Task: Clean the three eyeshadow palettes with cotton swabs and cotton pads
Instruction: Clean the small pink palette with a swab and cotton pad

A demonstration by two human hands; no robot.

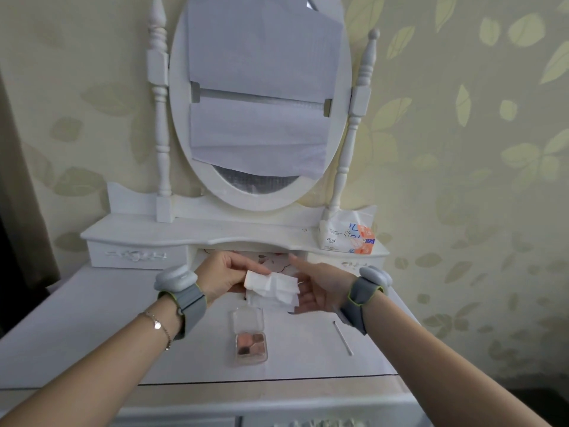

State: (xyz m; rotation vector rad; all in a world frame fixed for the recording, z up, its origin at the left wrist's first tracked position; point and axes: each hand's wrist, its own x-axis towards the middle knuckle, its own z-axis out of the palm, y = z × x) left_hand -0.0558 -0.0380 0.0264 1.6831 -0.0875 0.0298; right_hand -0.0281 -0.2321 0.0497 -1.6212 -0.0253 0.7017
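A small clear eyeshadow palette (250, 346) lies open on the white dressing table (92, 318), its lid folded back and pink and brown pans showing. A cotton swab (343, 338) lies to its right. Above the palette, both hands meet over a stack of white cotton pads (274, 288). My left hand (223, 275) pinches the top pad at its left corner. My right hand (320, 288) cups the stack from the right and below, fingers curled round it. No other palette is visible.
A tissue pack (349, 232) stands on the raised shelf at the right. The oval mirror (260, 100) is covered with paper sheets. A drawer unit (135, 252) sits at the back left. The table's front edge runs below the palette.
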